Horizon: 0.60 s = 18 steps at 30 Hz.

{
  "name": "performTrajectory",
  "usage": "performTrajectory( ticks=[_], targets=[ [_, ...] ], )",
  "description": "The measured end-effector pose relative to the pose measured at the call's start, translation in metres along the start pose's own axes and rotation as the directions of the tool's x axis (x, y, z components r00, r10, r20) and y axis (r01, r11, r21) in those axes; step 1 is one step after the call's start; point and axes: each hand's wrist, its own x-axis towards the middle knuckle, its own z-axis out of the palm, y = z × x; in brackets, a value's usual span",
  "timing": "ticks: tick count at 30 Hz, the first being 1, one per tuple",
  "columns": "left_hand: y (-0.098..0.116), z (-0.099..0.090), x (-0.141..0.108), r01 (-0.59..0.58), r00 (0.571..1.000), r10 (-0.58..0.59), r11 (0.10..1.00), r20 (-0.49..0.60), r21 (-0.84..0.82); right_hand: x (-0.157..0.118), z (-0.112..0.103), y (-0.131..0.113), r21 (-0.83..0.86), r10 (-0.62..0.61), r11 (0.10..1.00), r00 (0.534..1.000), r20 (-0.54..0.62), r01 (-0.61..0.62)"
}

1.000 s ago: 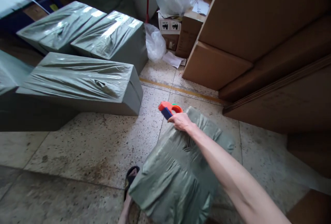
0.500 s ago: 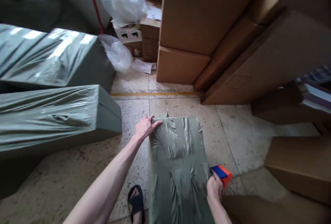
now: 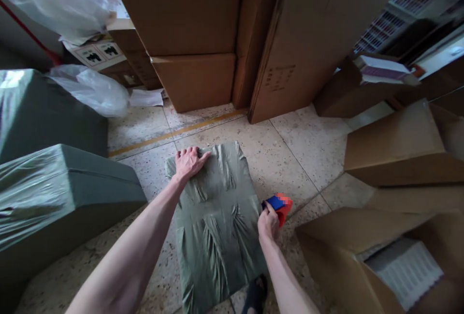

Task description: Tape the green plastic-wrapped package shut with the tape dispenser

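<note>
Pressing flat, left hand [image 3: 188,163] fingers spread on far corner of green-wrapped parcel [image 3: 217,217], which lies on the tiled floor [image 3: 290,154] betw. both arms. Right hand [image 3: 268,222] clenched round tape dispenser [image 3: 278,205] at parcel's right edge. Wrap looks fully on; whether seams are taped can't tell. Cardboard boxes [image 3: 195,79] stacked behind.

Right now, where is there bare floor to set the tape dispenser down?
Bare floor lies beyond the green-wrapped parcel, bordered by the stacked cardboard boxes and the box on the right. A narrower strip runs between the parcel and the big wrapped bundles. Near the right hand holding the tape dispenser, the open box crowds close.
</note>
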Motion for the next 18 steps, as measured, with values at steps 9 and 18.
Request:
performTrajectory(
  ticks=[9,18],
  targets=[
    [0.057,-0.031,-0.134,0.027,0.979,-0.006,0.995,-0.205,0.098,-0.049,-0.066,0.088,0.112,0.021,0.993,0.995,0.1,-0.032],
    [0.088,-0.035,-0.309,-0.04,0.953,0.037,0.999,-0.302,-0.005,-0.032,-0.165,0.053,0.192,-0.229,0.962,0.958,0.173,0.195]
  ],
)
